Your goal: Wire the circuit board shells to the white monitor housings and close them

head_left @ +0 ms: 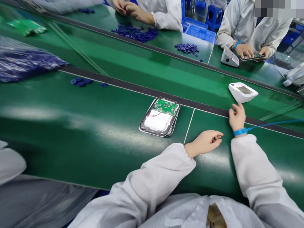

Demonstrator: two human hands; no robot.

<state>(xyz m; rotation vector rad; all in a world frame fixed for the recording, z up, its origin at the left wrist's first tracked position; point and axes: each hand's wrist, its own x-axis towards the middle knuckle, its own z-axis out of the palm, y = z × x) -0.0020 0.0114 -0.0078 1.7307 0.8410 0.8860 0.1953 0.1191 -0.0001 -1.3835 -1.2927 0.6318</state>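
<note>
My left hand (205, 141) hovers over the green bench, fingers loosely curled and apart, with nothing in it. Farther right, my right hand (237, 117) reaches toward a white device with a grey display (243, 92), which sits on the belt just beyond the fingertips. A narrow gap seems to lie between them, and I see nothing in its fingers. A blue wrist strap (240, 131) circles my right wrist, its cord running off to the right. To the left of my left hand lies an opened device housing (159, 117), showing a green circuit board and a white panel.
A green conveyor belt (153, 64) runs across behind the bench's dark rail. Blue round parts (80, 81) lie at left near a plastic bag of blue pieces (21, 61). Across the belt, two co-workers handle parts beside blue heaps (137, 33) and another white device (230, 57).
</note>
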